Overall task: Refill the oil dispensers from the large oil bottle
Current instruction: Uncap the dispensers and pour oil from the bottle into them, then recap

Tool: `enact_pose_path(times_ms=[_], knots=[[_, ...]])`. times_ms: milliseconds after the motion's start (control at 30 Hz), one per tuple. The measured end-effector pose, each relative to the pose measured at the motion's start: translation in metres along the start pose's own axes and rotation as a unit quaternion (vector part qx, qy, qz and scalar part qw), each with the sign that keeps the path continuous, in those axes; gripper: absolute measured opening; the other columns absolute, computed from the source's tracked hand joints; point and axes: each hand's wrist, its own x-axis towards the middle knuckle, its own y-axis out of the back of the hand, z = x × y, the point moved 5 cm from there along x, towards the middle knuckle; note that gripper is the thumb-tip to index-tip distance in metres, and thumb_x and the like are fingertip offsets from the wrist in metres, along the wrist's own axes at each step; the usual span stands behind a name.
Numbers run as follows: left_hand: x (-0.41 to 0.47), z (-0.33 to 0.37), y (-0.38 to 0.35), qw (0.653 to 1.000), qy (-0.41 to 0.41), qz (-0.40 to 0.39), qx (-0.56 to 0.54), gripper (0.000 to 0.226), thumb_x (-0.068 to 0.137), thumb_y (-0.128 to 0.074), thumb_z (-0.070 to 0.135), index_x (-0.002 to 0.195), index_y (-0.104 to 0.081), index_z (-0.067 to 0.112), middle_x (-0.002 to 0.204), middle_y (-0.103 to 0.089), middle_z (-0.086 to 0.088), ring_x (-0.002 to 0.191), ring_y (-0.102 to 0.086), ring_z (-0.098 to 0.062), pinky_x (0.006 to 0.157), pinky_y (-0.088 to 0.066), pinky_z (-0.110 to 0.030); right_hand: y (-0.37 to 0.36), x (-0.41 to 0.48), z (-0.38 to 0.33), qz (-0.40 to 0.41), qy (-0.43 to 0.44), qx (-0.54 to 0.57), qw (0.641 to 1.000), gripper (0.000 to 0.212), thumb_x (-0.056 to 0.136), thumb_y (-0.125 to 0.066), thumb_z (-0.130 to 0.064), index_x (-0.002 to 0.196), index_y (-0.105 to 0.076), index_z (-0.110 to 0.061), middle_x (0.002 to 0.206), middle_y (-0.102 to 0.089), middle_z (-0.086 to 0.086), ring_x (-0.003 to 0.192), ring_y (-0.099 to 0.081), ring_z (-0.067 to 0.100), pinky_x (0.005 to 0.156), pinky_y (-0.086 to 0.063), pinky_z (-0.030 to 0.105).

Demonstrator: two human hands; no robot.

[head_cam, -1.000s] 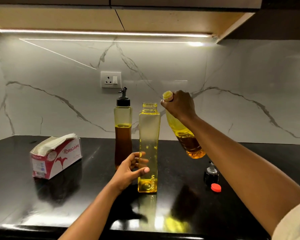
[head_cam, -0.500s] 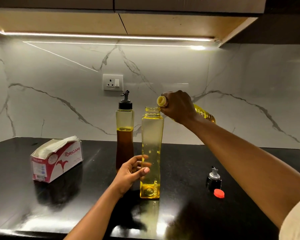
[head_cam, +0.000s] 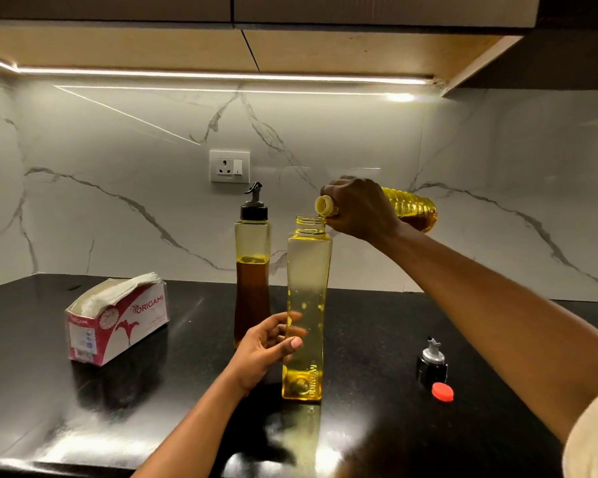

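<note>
Head view. Right hand [head_cam: 361, 210] wrapped round the neck end of the large oil bottle [head_cam: 411, 208]. The bottle lies almost level in the air, uncapped mouth to the left, just above and slightly right of the open neck of the tall yellow dispenser [head_cam: 308, 288]. Amber oil sits low in the bottle's body. Cannot tell whether oil is running.

The dispenser stands upright on the black counter [head_cam: 377, 322], a shallow layer of yellow oil at its base. Left hand [head_cam: 266, 346] grips its lower part, thumb in front, fingers curled behind.

Just behind and left stands a second dispenser [head_cam: 252, 270] with a black spout top, about half full of dark oil.

To the right, well apart, lie a loose spout cap [head_cam: 431, 363] and, just beside it, a red cap [head_cam: 442, 392]. A tissue box [head_cam: 118, 322] sits at left. There is a wall socket [head_cam: 229, 166] on the marble backsplash.
</note>
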Motion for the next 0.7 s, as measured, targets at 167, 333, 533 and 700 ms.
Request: enact_pose_path(times_ms=[167,333,533,700], knots=[[0.0,0.0011,-0.0003,1.0,0.0,-0.001,-0.002,0.089,0.052,-0.085,0.062,0.124,-0.058,0.019,0.11,-0.07,-0.008,0.106,-0.067,-0.025,0.086,-0.055,-0.035,0.002,0.0041,-0.0015,0.0,0.041,-0.004,0.999,0.014,0.07,-0.071,-0.019,0.075,-0.067,-0.006,0.072,-0.069,0.01,0.066,-0.064,0.029,0.058,-0.051,0.033],[-0.0007,0.0021,-0.0009,1.0,0.002,-0.001,0.001,0.089,0.051,-0.084,0.062,0.124,-0.058,0.019,0.11,-0.07,-0.008,0.105,-0.067,-0.025,0.088,-0.055,-0.037,0.0027,0.0072,-0.0036,0.015,0.062,-0.011,0.998,0.014,0.07,-0.075,-0.017,0.073,-0.066,-0.007,0.069,-0.068,0.009,0.063,-0.064,0.028,0.057,-0.049,0.031],[-0.0005,0.0017,-0.0007,1.0,0.005,-0.002,0.004,0.089,0.051,-0.084,0.062,0.124,-0.058,0.019,0.11,-0.07,-0.008,0.106,-0.066,-0.026,0.089,-0.055,-0.039,0.0031,0.0095,-0.0051,0.015,0.082,-0.014,0.996,0.016,0.072,-0.075,-0.021,0.075,-0.068,-0.007,0.07,-0.068,0.009,0.065,-0.065,0.028,0.059,-0.051,0.032],[0.0001,0.0011,-0.0014,1.0,0.009,-0.001,-0.004,0.09,0.049,-0.085,0.062,0.123,-0.058,0.018,0.113,-0.068,-0.013,0.107,-0.066,-0.028,0.091,-0.055,-0.042,0.0037,0.0107,-0.0055,0.014,0.095,-0.021,0.995,0.018,0.071,-0.078,-0.021,0.077,-0.069,-0.006,0.071,-0.069,0.009,0.065,-0.065,0.028,0.06,-0.051,0.033]])
